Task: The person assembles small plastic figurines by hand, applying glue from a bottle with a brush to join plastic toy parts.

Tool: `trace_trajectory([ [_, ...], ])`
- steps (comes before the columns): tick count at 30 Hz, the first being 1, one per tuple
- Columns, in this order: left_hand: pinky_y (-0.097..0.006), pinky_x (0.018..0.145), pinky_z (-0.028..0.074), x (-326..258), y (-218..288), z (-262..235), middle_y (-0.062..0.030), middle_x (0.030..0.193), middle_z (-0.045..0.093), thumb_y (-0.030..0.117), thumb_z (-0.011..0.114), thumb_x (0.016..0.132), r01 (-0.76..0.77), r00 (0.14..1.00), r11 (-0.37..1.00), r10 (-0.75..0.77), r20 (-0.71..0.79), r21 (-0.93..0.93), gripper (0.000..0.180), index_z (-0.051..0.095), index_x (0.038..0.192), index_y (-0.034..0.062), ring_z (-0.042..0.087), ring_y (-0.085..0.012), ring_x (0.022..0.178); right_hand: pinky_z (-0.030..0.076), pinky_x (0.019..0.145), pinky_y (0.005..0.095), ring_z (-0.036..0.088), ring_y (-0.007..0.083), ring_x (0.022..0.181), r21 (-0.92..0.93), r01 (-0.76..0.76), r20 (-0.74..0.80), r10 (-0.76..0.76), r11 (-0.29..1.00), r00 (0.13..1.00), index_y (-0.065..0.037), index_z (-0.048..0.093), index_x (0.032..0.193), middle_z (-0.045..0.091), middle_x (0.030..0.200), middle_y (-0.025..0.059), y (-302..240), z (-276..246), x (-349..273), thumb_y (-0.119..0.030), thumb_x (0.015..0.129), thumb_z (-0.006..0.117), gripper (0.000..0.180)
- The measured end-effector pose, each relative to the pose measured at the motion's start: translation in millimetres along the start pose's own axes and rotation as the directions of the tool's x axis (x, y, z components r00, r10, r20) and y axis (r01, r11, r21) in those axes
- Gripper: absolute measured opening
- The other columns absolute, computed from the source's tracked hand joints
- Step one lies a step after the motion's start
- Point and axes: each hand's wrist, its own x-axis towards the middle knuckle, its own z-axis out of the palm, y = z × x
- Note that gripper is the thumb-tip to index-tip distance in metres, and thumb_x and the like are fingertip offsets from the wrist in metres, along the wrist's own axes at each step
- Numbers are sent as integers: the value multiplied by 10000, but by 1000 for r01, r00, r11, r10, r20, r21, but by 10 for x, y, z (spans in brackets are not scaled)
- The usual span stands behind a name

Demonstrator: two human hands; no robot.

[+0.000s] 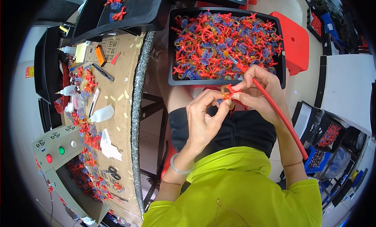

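Observation:
Over my lap, my left hand [203, 119] pinches a small red branching coral-shaped ornament [235, 90] with yellow and blue translucent parts. My right hand [261, 94] grips the same ornament from the other side with thumb and fingertips. A long red paintbrush [280, 111] is also lodged in the right hand, its bristles pointing up and left, its handle slanting down across the forearm. Just beyond both hands stands a black tray [172, 76] heaped with many similar red, blue and yellow pieces. Fingers partly hide the held ornament.
At left, a cardboard-covered table [121, 127] carries a white squeeze bottle [102, 113], scissors [113, 172], an orange box [100, 56] and loose coral pieces. A grey machine [58, 148] with coloured buttons stands there. A red stool [295, 43] is behind the tray's right side.

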Motion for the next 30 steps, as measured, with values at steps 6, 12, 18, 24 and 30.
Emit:
trace_trajectory([
  [6,-187,683,432,-82,27,-36,-32,845,607,-14,605,855,116,989,870,-144,-22,-480,88,578,937,-31,551,-62,737,492,669,212,602,70,818,-129,53,84,-42,990,996,-10,533,916,605,882,48,-80,-97,177,36,834,600,115],
  [12,-269,743,490,-240,119,-352,-125,944,643,133,508,933,123,981,735,-191,-30,-667,193,570,1043,-14,623,-166,802,452,799,375,566,298,968,-952,303,289,-443,-40,849,-51,563,1071,595,1007,147,441,-1167,1067,-31,880,517,197],
  [18,-265,738,494,-465,117,-654,-150,982,650,154,495,934,72,962,650,-246,-120,-756,258,560,1105,-28,626,-172,815,429,919,388,527,316,1081,-889,321,432,-363,-326,826,-128,540,1268,569,1127,156,508,-1269,1319,70,773,513,535],
  [24,-258,733,483,-648,-38,-737,-180,979,656,96,497,914,86,947,603,-296,-123,-793,184,537,1055,-16,622,-169,813,488,853,316,621,236,999,-614,724,328,-732,315,597,35,594,1125,619,1118,165,-138,728,655,119,791,541,348],
  [30,-263,755,483,-1026,-218,-797,-183,982,657,79,470,921,82,894,680,-373,-247,-729,184,514,1066,-25,619,-153,825,479,876,355,597,301,1058,-148,808,634,-572,570,520,27,503,1221,598,1154,208,102,2437,907,-97,740,716,540],
])
